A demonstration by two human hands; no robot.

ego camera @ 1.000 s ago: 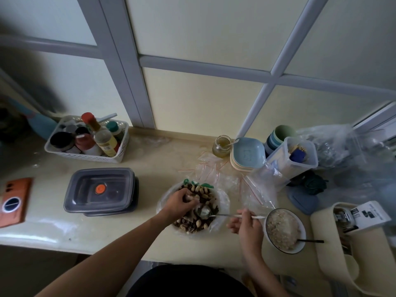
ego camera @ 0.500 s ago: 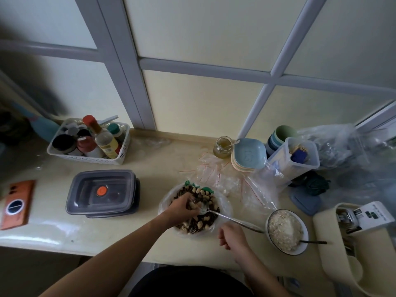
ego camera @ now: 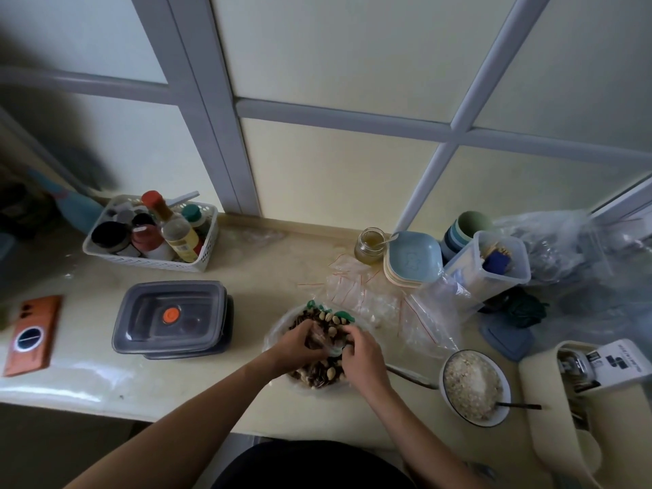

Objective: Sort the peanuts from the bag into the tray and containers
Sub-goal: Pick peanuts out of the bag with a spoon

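Counted: one white lattice plastic basket (ego camera: 176,265), upper left; two stacked grey lidded plastic containers (ego camera: 197,312); one orange rectangular phone (ego camera: 33,335); one glass jar (ego camera: 368,247); one round white grain-filled bowl (ego camera: 442,381).

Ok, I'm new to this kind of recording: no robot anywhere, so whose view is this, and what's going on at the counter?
There is no machine: a person works with bare hands, and one wide-angle camera on their head looks forward and down, so the arms enter from the bottom. The left hand and right hand meet over a clear plastic bag of pale peanuts and dark bits, fingers curled into the pile; what they pinch is too hidden to tell. A metal spoon lies beside it on the cream counter, near a white bowl of pale grains. Further left sit a grey lidded plastic container with an orange dot and an orange phone; behind, a white basket of bottles and a stack of pale blue square plates.
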